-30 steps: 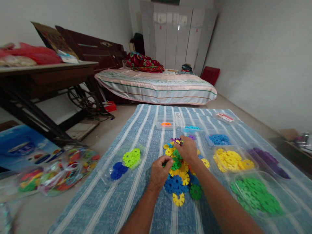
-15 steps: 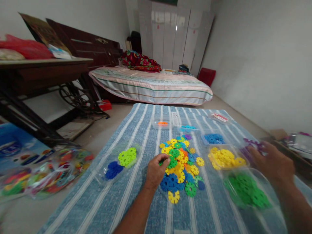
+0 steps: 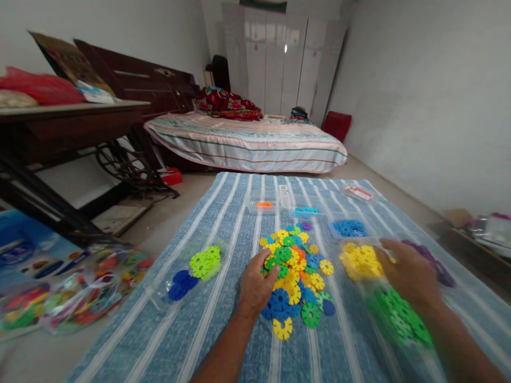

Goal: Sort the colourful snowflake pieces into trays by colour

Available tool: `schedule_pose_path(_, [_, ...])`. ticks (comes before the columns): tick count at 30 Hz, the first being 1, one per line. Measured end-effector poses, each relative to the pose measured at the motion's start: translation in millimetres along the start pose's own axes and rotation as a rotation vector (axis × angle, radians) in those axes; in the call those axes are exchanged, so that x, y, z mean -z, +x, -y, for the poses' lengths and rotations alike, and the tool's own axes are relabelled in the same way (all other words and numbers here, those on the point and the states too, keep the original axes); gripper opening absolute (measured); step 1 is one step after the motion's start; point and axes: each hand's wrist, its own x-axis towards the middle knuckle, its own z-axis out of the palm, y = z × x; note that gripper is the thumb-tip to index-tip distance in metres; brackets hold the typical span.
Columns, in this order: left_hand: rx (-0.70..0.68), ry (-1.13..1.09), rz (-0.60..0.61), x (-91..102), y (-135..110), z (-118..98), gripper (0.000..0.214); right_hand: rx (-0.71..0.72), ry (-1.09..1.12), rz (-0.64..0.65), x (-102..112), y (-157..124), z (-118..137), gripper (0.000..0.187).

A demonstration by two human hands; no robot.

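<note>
My left hand (image 3: 257,284) rests at the left side of a mixed pile of notched plastic discs (image 3: 293,290). Its thumb and forefinger are apart, with green discs (image 3: 282,255) beside the fingertips. Over the right end of a clear box of yellow discs (image 3: 361,260) is my right hand (image 3: 411,274), smeared by motion. Whether it holds anything is unclear. Below that hand lies a box of green discs (image 3: 399,314), partly covered by my forearm. Purple discs (image 3: 431,260) fill a box just beyond my right hand.
Boxes with blue discs (image 3: 349,229), light blue discs (image 3: 306,211) and an orange disc (image 3: 264,205) line the far side. To the left, one box holds lime discs (image 3: 205,262) and dark blue discs (image 3: 182,283). Striped cloth (image 3: 223,213) lies underneath. Bagged toys (image 3: 88,295) sit at left.
My right hand has moved left from the purple box to the yellow box. My left thumb and forefinger, close together before, have spread apart at the pile. The view has shifted slightly.
</note>
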Motion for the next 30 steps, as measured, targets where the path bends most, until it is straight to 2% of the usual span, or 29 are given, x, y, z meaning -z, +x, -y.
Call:
schedule_pose_path(2, [-0.026,0.042,0.008,-0.1,0.0,0.6,0.041,0.106,0.059,0.154,-9.4,4.5,38.9,0.036])
schedule_pose_path(4, [-0.038,0.067,0.009,-0.5,0.1,1.9,0.041,0.128,0.056,0.298,-20.6,14.5,72.2,0.034])
schedule_pose_path(6, [-0.035,0.08,0.009,-1.1,0.2,3.5,0.04,0.168,0.034,0.46,-34.6,28.4,98.2,0.031])
schedule_pose_path(8, [-0.024,0.086,0.011,-1.6,0.2,5.1,0.04,0.168,-0.011,0.568,-51.7,43.7,116.6,0.032])
schedule_pose_path(14, [0.0,0.084,0.008,-1.4,-0.3,6.6,0.037,0.187,-0.124,0.681,-100.7,73.4,138.0,0.035])
schedule_pose_path(18, [0.002,0.082,0.003,-0.6,-1.0,4.6,0.035,0.221,-0.151,0.691,-113.2,74.3,139.3,0.032])
schedule_pose_path(21, [-0.001,0.079,-0.002,-0.6,-1.0,4.2,0.034,0.224,-0.174,0.667,-110.1,72.2,139.1,0.032])
schedule_pose_path(24, [-0.004,0.067,-0.007,-1.3,-0.3,5.9,0.034,0.204,-0.195,0.636,-94.4,71.0,135.8,0.033])
schedule_pose_path(27, [-0.013,0.056,-0.005,-2.1,0.3,7.5,0.032,0.184,-0.22,0.569,-63.8,69.6,122.5,0.032])
schedule_pose_path(30, [-0.029,0.06,-0.007,-1.6,0.6,6.9,0.032,0.143,-0.298,0.404,-22.9,66.0,92.1,0.033])
